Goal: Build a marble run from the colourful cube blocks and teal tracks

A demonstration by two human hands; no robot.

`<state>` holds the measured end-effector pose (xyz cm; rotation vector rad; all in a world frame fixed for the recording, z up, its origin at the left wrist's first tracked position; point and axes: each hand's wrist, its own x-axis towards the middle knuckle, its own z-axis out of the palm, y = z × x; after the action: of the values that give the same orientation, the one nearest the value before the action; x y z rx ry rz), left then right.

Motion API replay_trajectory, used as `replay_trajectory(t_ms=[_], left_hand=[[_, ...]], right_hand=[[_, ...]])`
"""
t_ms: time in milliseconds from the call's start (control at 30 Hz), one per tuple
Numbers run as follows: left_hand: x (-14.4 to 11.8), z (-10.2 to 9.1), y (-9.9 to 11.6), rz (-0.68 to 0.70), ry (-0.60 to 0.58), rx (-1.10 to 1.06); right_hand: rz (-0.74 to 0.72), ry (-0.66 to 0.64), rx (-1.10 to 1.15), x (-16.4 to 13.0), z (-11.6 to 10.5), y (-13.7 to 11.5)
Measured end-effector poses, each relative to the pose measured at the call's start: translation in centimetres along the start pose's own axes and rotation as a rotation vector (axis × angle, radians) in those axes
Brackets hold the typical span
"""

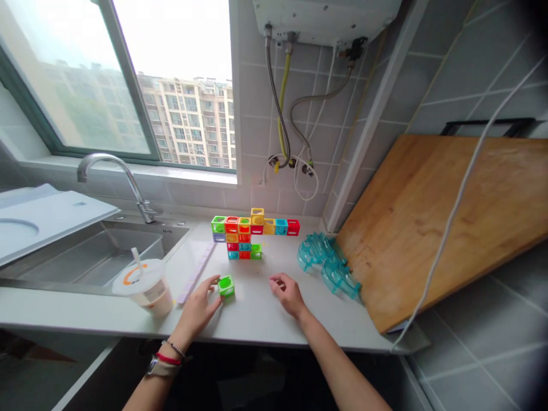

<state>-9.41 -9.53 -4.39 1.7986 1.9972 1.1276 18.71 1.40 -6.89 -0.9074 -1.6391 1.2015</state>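
Note:
A green open-sided cube block (226,286) is at the fingertips of my left hand (200,302), with the thumb and a finger against its left side. My right hand (289,294) rests over the counter to the right, fingers curled in and nothing visible in them. Behind both hands stands a structure of coloured cube blocks (244,238), in red, orange, yellow, green, blue and purple. Its top row reaches out to the right beyond the stack below, and one yellow block (257,216) sits on top.
A lidded drink cup with a straw (149,288) stands left, beside a pale purple strip (197,273). Farther left are the sink (128,245) and faucet (115,162). Teal translucent curved pieces (327,262) lie right, before a leaning wooden board (449,222) and a hanging white cable (454,217).

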Motion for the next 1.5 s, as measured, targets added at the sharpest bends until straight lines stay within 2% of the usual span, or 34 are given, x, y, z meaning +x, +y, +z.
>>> replay_trajectory(t_ms=[100, 200, 267, 400, 567, 667, 800, 900, 1067, 1167, 1267, 1400, 1500], left_hand=[[-0.3, 0.3, 1.8, -0.043, -0.006, -0.128], [-0.4, 1.2, 3.6, -0.069, -0.088, -0.35], [-0.2, 2.4, 4.8, -0.054, -0.153, -0.451], [0.7, 5.1, 6.3, 0.042, -0.203, -0.47], [1.6, 7.3, 5.9, 0.099, -0.198, -0.504], [1.5, 7.7, 5.1, 0.083, -0.227, -0.525], [1.5, 7.9, 4.8, 0.135, -0.194, -0.443], [1.6, 8.0, 5.1, 0.171, -0.153, -0.316], [1.6, 7.9, 5.3, 0.152, -0.096, -0.205], [1.6, 7.9, 5.2, 0.163, -0.105, -0.196], [1.6, 7.8, 5.2, 0.174, -0.115, -0.205], [1.8, 7.8, 5.2, 0.175, -0.128, -0.211], [1.8, 7.8, 5.0, 0.179, -0.131, -0.208]], right_hand=[[-0.007, -0.031, -0.053, 0.1, -0.1, 0.0], [-0.002, -0.09, -0.008, 0.1, -0.2, -0.2], [-0.02, -0.144, 0.009, 0.0, -0.3, -0.3], [-0.031, -0.17, 0.066, 0.1, -0.3, -0.2], [-0.01, -0.096, 0.072, 0.6, -0.2, 0.7], [-0.018, -0.112, 0.016, 0.9, 0.0, 0.9], [-0.01, -0.129, -0.012, 1.0, 0.0, 1.0], [-0.014, -0.07, 0.02, 0.9, 0.0, 1.2], [-0.017, 0.097, 0.165, 1.7, -0.2, 1.3], [0.009, 0.246, 0.237, 3.9, -1.7, 1.2], [0.062, 0.373, 0.266, 7.3, -4.5, 0.8], [0.127, 0.344, 0.268, 11.7, -8.3, 0.0], [0.114, 0.321, 0.271, 13.5, -9.9, -0.5]])
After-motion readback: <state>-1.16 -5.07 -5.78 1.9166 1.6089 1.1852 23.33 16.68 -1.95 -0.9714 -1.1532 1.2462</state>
